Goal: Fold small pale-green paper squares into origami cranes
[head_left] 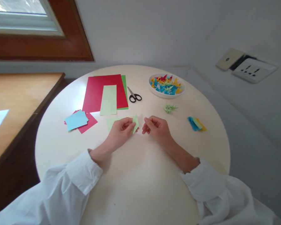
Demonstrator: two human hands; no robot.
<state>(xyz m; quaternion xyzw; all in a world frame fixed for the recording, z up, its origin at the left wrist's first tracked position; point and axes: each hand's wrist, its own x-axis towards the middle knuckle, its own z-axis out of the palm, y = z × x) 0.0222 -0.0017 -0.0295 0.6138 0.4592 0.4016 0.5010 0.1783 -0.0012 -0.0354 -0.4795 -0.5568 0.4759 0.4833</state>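
My left hand (120,130) pinches a small folded piece of light green paper (135,122) between thumb and fingers, above the middle of the round table. The folded paper stands upright with pointed ends at top and bottom. Just right of it is my right hand (157,128), its fingers loosely curled, thumb apart from the fingertips, nothing visible in it. Partly behind the left hand lies a flat light green paper sheet (111,122). A small pile of light green folded paper cranes (170,108) rests beyond my right hand.
On the round white table (140,187) lie red paper (93,93), a light green strip (109,100), scissors (134,95) and blue and red paper pieces (77,120). A white dish (165,95) holds several colourful cranes. Blue and yellow folded papers (196,124) lie right.
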